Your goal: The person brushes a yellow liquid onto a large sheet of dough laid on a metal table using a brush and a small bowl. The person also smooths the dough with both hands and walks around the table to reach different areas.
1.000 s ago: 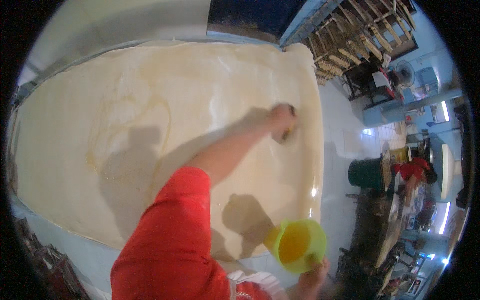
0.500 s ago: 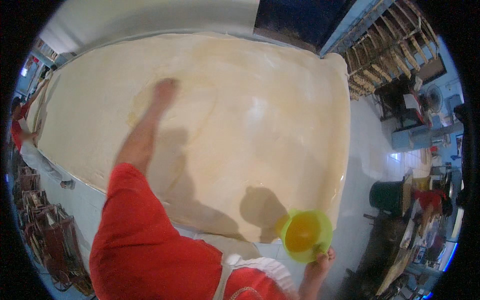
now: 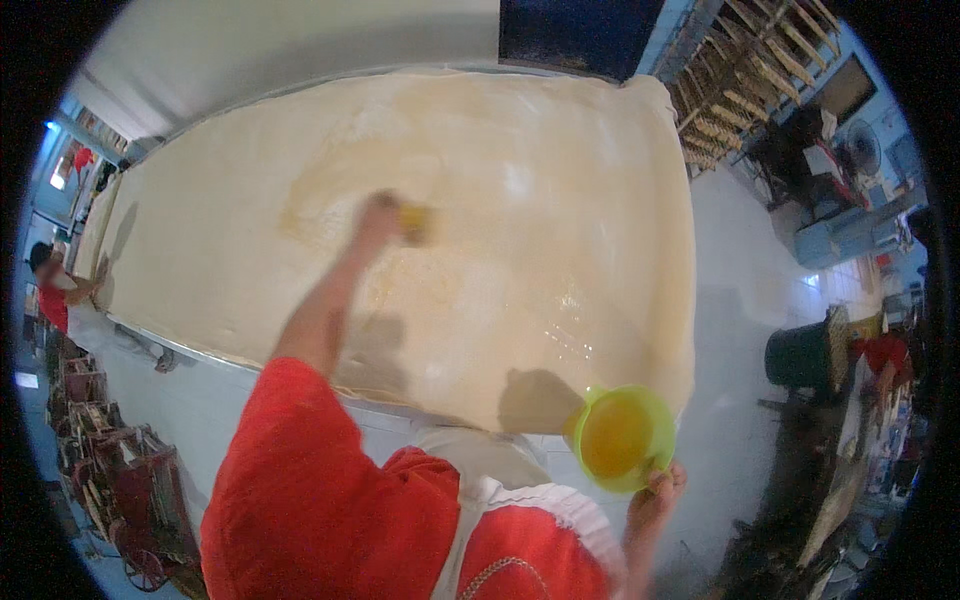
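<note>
the fingers of the left hand (image 3: pixel 385 215) are closed around a small yellowish brush or pad (image 3: pixel 415 222) (it is blurred, so i cannot tell which of the two it is), and this tool touches the big pale sheet of thin dough (image 3: pixel 560 200) near its middle. around the tool the dough looks darker and wet, with a shiny yellowish film. the bare left forearm goes from the hand down to a red sleeve (image 3: pixel 320 480) at the lower edge of the picture.

the right hand (image 3: pixel 655 495) is low on the right side, with its fingers curled on the rim of a round green plastic bowl (image 3: pixel 620 438) that holds an orange-yellow liquid. the bowl is just beside the near edge of the dough sheet, above the pale floor (image 3: pixel 740 330), and its shadow falls on the dough.

the dough covers almost all of a long table (image 3: pixel 200 360) and hangs over its right end. far on the left, a second person in a red shirt (image 3: pixel 55 295) stands at the table edge. on the right there are a dark round bin (image 3: pixel 805 350) and wooden racks (image 3: pixel 740 70).
</note>
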Demonstrator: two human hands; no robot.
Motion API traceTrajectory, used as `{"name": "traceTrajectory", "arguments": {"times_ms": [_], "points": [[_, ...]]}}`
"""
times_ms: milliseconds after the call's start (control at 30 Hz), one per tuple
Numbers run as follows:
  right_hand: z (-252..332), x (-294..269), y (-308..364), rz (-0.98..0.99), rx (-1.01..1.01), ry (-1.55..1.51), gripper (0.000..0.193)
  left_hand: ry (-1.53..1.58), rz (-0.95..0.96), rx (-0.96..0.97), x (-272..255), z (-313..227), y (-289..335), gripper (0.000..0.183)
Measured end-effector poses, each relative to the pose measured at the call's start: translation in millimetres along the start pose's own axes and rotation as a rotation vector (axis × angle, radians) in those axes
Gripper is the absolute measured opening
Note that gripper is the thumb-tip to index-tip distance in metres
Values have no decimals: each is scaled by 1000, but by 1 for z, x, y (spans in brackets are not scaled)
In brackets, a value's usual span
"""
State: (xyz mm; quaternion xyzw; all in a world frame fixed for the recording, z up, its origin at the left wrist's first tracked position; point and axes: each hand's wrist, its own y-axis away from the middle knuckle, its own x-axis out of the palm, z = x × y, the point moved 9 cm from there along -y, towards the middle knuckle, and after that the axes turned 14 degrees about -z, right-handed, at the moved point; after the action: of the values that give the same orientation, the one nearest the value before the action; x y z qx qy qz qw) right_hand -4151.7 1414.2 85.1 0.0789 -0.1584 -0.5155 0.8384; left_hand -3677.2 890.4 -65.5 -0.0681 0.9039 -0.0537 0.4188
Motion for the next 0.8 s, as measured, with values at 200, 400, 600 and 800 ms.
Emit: {"name": "traceTrajectory", "arguments": {"times_ms": [200,400,600,800], "points": [[1,-65,11,79,-57,31,26,-745,-223,9,-205,115,76,33],[3,-116,30,-19,-89,72,28,114,210,237,57,-174,208,22],[16,-139,46,-13,-143,75,27,439,562,342,149,-296,365,23],[0,-181,51,-2,-66,17,27,-103,65,-122,-78,-28,255,20]]}}
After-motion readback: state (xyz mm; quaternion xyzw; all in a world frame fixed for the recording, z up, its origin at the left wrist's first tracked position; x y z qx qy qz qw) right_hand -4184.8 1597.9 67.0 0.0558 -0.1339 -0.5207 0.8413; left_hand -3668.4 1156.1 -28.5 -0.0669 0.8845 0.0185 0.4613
